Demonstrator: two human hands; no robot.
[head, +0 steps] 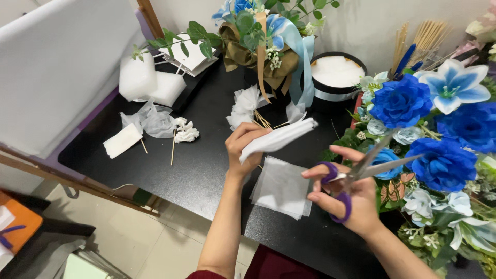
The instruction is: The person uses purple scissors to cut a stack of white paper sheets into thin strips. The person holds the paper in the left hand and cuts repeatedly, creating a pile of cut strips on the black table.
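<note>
Both forearms come up from the bottom edge. With my left hand I grip a folded white mesh strip above the black table. My right hand holds purple-handled scissors, blades open, near blue flowers. Cut mesh squares lie between my hands.

The left hand rose on an upright bare forearm, fingers pinched shut. Just right of it, the right hand curled, thumb and fingers hooked closed, wrist bent inward.

Folded white fabric, purple-handled scissors, blue flowers
</note>
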